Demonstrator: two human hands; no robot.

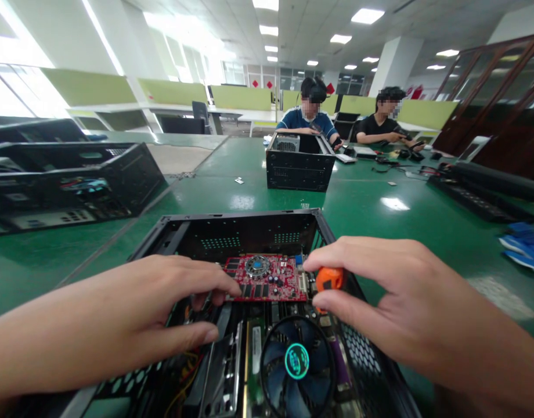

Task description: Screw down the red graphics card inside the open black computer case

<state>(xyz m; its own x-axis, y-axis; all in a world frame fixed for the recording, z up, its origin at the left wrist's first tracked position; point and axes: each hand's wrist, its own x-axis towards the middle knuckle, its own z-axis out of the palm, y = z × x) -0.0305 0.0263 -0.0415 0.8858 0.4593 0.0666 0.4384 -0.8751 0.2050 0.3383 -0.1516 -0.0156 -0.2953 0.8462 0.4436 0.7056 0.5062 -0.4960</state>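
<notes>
A red graphics card [278,278] with a small round fan sits inside the open black computer case [249,218]. My left hand [162,296] lies over the case with its fingertips at the card's left end, the thumb stretched apart and no grip visible. At the card's right end, beside its metal bracket and ports, my right hand [380,296] has thumb and forefinger around an orange screwdriver [330,280]. Only its stubby handle shows; the tip is hidden. Nearer to me are a black cooler fan [296,361] and a green memory stick [251,371].
Another black case [299,171] stands further back on the green table [215,191]. More open cases [67,197] are at left. Dark panels [476,188] and blue-and-white gloves [526,247] lie at right. Two people [308,113] sit across the table.
</notes>
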